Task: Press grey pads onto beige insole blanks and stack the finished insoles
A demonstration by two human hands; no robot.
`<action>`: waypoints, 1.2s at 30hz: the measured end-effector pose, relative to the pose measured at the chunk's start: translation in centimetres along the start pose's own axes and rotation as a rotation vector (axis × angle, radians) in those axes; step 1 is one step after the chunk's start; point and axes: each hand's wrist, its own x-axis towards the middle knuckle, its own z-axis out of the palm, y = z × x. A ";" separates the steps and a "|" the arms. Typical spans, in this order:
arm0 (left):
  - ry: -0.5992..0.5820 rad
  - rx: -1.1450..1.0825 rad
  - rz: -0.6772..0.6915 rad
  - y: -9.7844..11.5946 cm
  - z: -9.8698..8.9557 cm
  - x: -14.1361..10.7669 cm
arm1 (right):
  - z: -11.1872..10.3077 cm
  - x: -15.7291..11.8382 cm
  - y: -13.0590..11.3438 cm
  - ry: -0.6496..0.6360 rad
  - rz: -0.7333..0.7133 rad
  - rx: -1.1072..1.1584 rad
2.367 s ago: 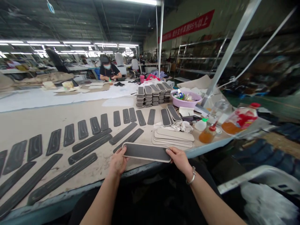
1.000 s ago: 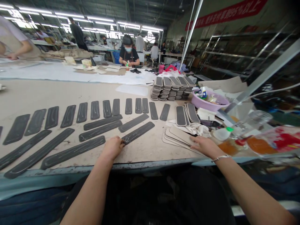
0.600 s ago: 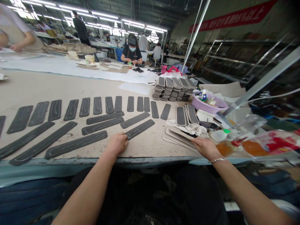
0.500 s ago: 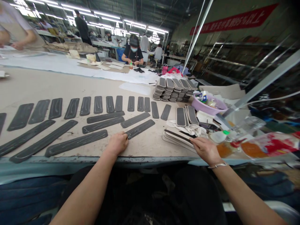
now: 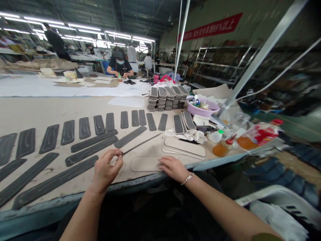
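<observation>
My left hand (image 5: 108,165) pinches a long dark grey strip (image 5: 142,143) by its near end, between thumb and fingertips. The strip is tilted up and seen almost edge-on. Beside it, a beige rounded panel (image 5: 144,164) lies flat near the table's front edge. My right hand (image 5: 174,168) rests its extended fingers on that panel's right part and covers some of it. A small stack of similar beige panels (image 5: 185,148) sits just beyond the right hand. Around my left hand lie more long dark strips (image 5: 91,150), with whitish streaks on their faces.
Shorter dark pieces (image 5: 84,128) form a row across the table. Stacked dark-and-beige pieces (image 5: 167,98) stand behind, beside a purple basin (image 5: 200,109). At right are a green-capped bottle (image 5: 215,136), a container of amber liquid (image 5: 222,148) and a slanting metal pole (image 5: 260,60). A co-worker (image 5: 120,65) sits opposite.
My left hand has lifted the dark strip off the table. My right hand has moved left from the stack, and a beige panel now lies under its fingers. The view has turned right.
</observation>
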 end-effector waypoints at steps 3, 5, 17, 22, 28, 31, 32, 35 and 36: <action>-0.012 -0.155 -0.082 0.2 -0.4 0.0 | 0.0 0.6 1.5 0.240 0.340 0.309; -0.020 -0.247 -0.162 0.4 -0.3 0.2 | -0.2 0.8 2.6 0.335 0.503 0.456; -0.186 -0.395 -0.519 -0.7 1.7 0.9 | -3.0 -1.0 3.2 0.410 0.598 0.875; -0.207 -0.580 -0.580 -1.4 2.5 0.5 | -3.2 -0.9 2.4 0.375 0.567 0.760; -0.317 -0.559 -0.622 -1.1 3.4 0.7 | -3.8 -1.4 3.4 0.268 0.753 0.481; -0.457 -0.326 -0.612 -1.0 4.3 1.0 | -4.8 -2.2 4.2 0.081 0.747 0.222; -0.504 -0.238 -0.596 -1.1 4.7 1.1 | -5.1 -2.3 4.4 0.031 0.741 0.158; -0.614 -0.021 -0.519 -1.4 5.9 1.2 | -5.4 -2.5 4.6 -0.083 0.754 0.017; -0.634 0.036 -0.494 -1.4 6.2 1.3 | -5.3 -2.4 4.6 -0.106 0.762 -0.014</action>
